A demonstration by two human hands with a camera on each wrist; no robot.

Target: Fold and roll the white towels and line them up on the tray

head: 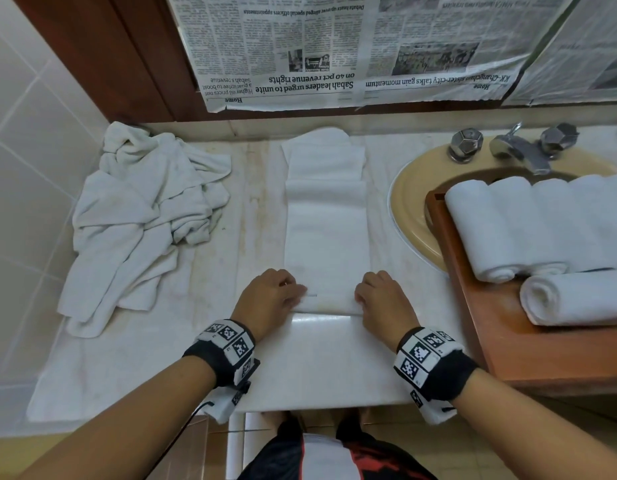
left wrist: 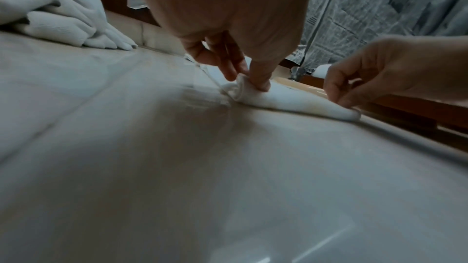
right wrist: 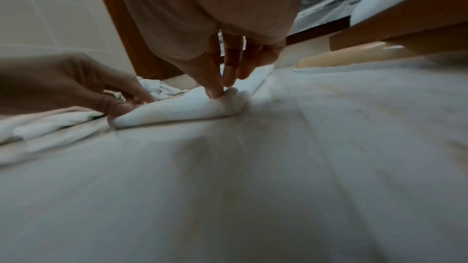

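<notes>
Evidently the roll is only just begun. From the head view, a folded towel [head: 326, 216] lies as a long strip across the middle of the counter [head: 320, 362], running from the back wall toward the front edge, so it can be rolled away from the person. The left hand [head: 270, 299] and right hand [head: 383, 299] sit at the two near corners of the strip, fingers curled over the first turn. A heap of unfolded towels [head: 140, 220] waits at the counter's left end. The wooden tray [head: 480, 323] sits at the right end, partly over the sink [head: 414, 202], with rolled towels [head: 528, 223] already lined up side by side on it, and one more roll [head: 573, 296] lying across in front of them.

Seen from the left wrist, the left hand [left wrist: 228, 27] pinches the rolled end [left wrist: 238, 89] between thumb and fingertips, keeping the curl tight; the right hand [left wrist: 385, 71] grips the far end.

Seen from the right wrist, the right hand [right wrist: 215, 33] pinches its end of the thin roll [right wrist: 182, 109] the same way, and the left hand [right wrist: 76, 85] presses the opposite end against the counter.
</notes>
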